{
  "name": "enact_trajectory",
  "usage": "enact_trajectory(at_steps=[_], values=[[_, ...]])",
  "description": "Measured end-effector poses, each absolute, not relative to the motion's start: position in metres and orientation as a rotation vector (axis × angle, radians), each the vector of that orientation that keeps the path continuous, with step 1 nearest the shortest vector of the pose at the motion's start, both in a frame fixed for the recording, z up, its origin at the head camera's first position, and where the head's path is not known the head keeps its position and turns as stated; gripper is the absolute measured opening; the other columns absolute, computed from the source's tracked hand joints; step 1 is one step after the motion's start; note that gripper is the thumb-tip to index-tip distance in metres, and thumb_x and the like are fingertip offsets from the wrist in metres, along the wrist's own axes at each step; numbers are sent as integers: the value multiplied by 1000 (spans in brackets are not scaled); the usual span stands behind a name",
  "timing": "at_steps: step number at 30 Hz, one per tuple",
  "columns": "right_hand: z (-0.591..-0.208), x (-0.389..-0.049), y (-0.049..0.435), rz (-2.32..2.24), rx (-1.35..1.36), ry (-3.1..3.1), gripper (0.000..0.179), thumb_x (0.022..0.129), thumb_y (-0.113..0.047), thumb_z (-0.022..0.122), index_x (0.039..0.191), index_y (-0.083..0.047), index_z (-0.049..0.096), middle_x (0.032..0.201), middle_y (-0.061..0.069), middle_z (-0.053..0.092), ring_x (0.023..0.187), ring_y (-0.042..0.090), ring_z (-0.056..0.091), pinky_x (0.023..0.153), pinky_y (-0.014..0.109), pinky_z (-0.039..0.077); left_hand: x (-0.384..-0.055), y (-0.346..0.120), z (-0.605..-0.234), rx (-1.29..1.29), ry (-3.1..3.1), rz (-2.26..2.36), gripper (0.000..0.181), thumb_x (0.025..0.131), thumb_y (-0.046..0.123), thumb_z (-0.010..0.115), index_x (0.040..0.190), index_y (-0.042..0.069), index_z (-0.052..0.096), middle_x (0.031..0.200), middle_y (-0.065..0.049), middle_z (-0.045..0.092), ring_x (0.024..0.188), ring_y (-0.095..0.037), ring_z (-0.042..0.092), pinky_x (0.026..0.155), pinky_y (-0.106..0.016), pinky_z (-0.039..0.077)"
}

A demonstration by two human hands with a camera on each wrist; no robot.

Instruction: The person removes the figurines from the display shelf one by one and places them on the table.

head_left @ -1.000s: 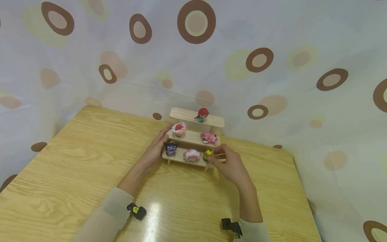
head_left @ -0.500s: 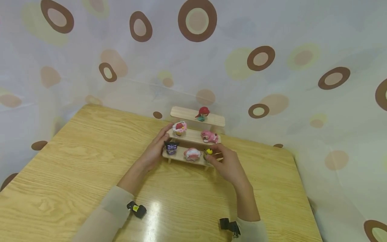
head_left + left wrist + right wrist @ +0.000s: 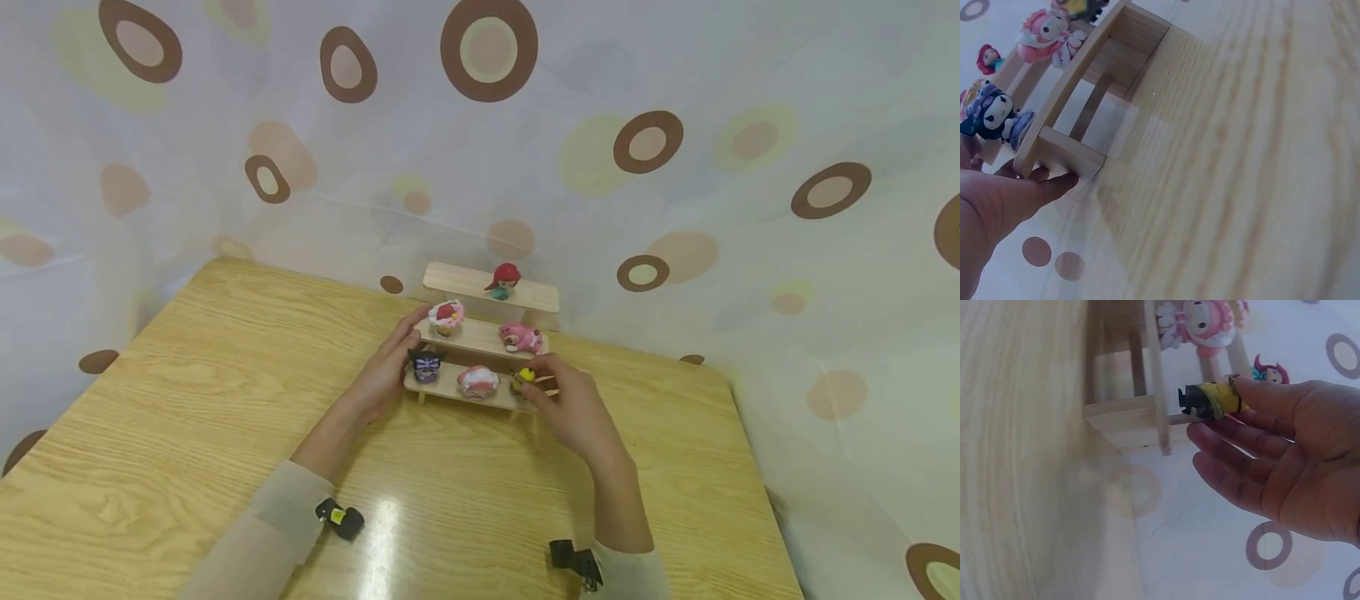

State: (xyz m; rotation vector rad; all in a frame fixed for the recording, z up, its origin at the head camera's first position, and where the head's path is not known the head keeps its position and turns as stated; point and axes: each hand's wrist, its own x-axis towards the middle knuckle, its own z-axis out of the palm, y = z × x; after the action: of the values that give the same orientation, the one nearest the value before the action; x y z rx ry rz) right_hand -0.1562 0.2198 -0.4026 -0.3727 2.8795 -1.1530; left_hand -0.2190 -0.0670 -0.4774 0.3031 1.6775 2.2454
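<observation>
A three-tier wooden display stand (image 3: 457, 393) holds several small toy figurines. At its left end my left hand (image 3: 382, 375) grips it, with fingers reaching under the bottom tier in the left wrist view. My right hand (image 3: 577, 408) pinches a small yellow figurine (image 3: 1225, 399) with dark feet between thumb and forefinger, at the right end of the bottom tier. Whether its feet touch the board I cannot tell. Beside it on that tier are a pink-and-white figurine (image 3: 477, 381) and a dark purple figurine (image 3: 427, 367).
The middle tier carries a white-and-pink figurine (image 3: 446, 317) at the left and a pink figurine (image 3: 521, 337) lying at the right. A red-haired figurine (image 3: 504, 282) sits on the top tier. Behind the wooden table (image 3: 187, 400) hangs a patterned cloth (image 3: 420, 150).
My right hand first shifts slightly left with the yellow figurine, then back to the right; the figurine has turned a little in its fingers. My left hand stays on the stand.
</observation>
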Motion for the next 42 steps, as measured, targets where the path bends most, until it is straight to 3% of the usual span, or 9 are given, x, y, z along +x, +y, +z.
enact_trajectory(at_steps=[10,24,31,42], values=[[-380,-139,217,-1184,-437,2866,28,104,-15,70,130,-7,65,117,6,73,111,27,71,95,48,60,-219,-68,-478,315,1672,2243,52,118,31,27,170,31,21,178,2,0,163,-32,-2,128,-64,3],[-364,-124,185,-1251,-662,2731,29,100,-9,73,129,-7,67,120,3,72,110,24,71,94,41,60,-220,-70,-479,297,1661,2241,51,118,33,27,168,37,23,178,1,0,163,-33,0,128,-63,5],[-366,-117,170,-1273,-764,2646,27,100,-6,73,126,-9,68,117,-1,72,102,17,72,93,39,61,-222,-68,-480,311,1678,2227,51,117,34,27,168,37,24,178,0,2,163,-32,3,129,-60,5],[-382,-116,150,-1205,-806,2542,25,99,-3,73,123,-5,69,114,1,71,100,19,73,91,32,60,-223,-64,-480,322,1691,2210,49,117,36,29,167,39,27,177,0,7,162,-32,8,129,-60,8]])
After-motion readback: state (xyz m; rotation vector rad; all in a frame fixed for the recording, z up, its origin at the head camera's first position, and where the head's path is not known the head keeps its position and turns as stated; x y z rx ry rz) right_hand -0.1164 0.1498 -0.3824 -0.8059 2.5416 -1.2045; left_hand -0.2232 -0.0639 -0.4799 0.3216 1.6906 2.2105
